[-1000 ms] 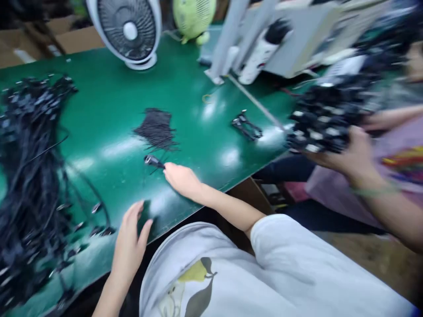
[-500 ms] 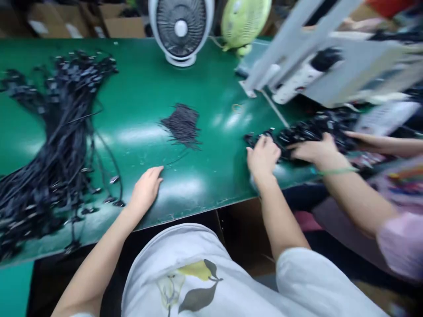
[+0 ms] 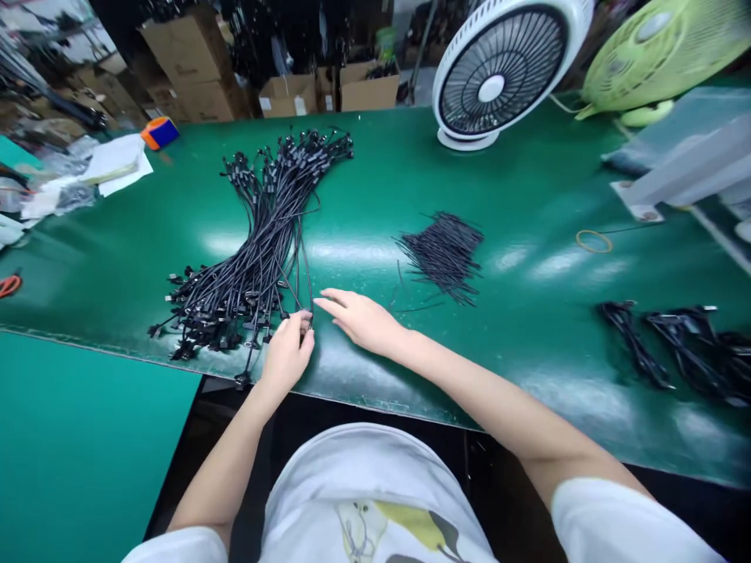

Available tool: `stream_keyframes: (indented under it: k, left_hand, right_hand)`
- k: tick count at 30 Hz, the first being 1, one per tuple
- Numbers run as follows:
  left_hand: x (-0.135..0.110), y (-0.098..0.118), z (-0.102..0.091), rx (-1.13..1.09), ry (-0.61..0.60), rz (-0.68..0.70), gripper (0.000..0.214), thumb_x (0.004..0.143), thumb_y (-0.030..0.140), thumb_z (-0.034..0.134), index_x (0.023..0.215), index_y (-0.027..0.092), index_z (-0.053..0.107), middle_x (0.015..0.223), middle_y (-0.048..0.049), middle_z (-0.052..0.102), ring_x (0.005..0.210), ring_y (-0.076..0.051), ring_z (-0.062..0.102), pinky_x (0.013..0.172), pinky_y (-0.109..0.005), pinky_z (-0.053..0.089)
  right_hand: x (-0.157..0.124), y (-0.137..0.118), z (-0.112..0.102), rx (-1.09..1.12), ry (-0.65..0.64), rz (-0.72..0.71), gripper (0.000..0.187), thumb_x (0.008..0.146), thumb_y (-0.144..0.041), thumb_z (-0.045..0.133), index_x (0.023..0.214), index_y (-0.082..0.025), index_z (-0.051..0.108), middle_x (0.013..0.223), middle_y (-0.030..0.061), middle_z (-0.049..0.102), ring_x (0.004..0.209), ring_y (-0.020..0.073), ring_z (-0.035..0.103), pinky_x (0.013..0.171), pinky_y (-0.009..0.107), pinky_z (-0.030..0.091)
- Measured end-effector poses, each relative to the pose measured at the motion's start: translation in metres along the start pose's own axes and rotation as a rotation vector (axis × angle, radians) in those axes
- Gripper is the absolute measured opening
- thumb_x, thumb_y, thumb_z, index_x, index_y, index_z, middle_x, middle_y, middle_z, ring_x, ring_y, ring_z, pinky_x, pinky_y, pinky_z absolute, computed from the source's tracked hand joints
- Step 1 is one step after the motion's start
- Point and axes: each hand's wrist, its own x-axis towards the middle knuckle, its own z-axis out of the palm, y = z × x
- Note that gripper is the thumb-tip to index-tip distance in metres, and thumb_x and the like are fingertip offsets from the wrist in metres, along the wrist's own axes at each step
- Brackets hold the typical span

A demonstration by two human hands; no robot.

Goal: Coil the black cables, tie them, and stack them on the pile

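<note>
A large bundle of black cables point(image 3: 273, 227) with plugs at both ends lies on the green table, left of centre. At its lower right edge, my left hand point(image 3: 287, 349) has its fingers closed on the end of one black cable, the plug mostly hidden by the fingers. My right hand point(image 3: 367, 322) is just to the right, fingers stretched out and slightly apart, the tips close beside that cable; whether they touch it I cannot tell. Right of my right hand lies a pile of short black ties point(image 3: 443, 254), a few of them loose at its left side.
Coiled black cables point(image 3: 684, 344) lie at the right. A white fan point(image 3: 491, 88) and a green fan point(image 3: 651, 47) stand at the back. A rubber band point(image 3: 594, 241) lies near a metal bracket point(image 3: 639, 202). An orange and blue tape dispenser point(image 3: 158, 133) and papers are at the back left.
The view has swung left. My right hand has left the coiled cables at the right and come over beside my left hand. My left hand has moved to the bundle and taken hold of a cable.
</note>
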Motion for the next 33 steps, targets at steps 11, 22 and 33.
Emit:
stream_keyframes:
  k: [11, 22, 33]
  left_hand:
    - [0.008, 0.014, -0.063, -0.764, -0.033, -0.032, 0.037, 0.088, 0.033, 0.060, 0.121, 0.017, 0.054, 0.084, -0.0026, 0.066, 0.079, -0.015, 0.061, 0.079, -0.029, 0.048]
    - [0.050, -0.065, -0.090, 0.704, 0.205, 0.037, 0.035, 0.094, 0.029, 0.048, 0.124, 0.012, 0.059, 0.121, -0.0196, 0.062, 0.110, -0.036, 0.056, 0.088, -0.048, 0.047]
    - [0.038, -0.085, -0.125, 0.410, 0.260, 0.122, 0.029, 0.098, 0.031, 0.037, 0.102, 0.017, 0.062, 0.101, -0.0113, 0.068, 0.096, -0.026, 0.060, 0.089, -0.040, 0.046]
  right_hand:
    - [0.164, 0.040, -0.035, -0.408, -0.133, 0.052, 0.033, 0.101, -0.025, 0.035, 0.115, -0.012, 0.061, 0.111, 0.0173, 0.062, 0.103, 0.0254, 0.057, 0.082, 0.036, 0.043]
    - [0.164, 0.036, 0.003, -0.414, -0.177, -0.126, 0.047, 0.097, -0.012, 0.032, 0.143, -0.019, 0.041, 0.134, 0.0146, 0.054, 0.111, 0.0229, 0.055, 0.082, 0.033, 0.040]
    - [0.199, -0.020, -0.055, -0.407, 0.103, -0.548, 0.035, 0.103, -0.024, 0.026, 0.106, -0.017, 0.060, 0.089, 0.0071, 0.061, 0.084, 0.0171, 0.050, 0.079, 0.031, 0.037]
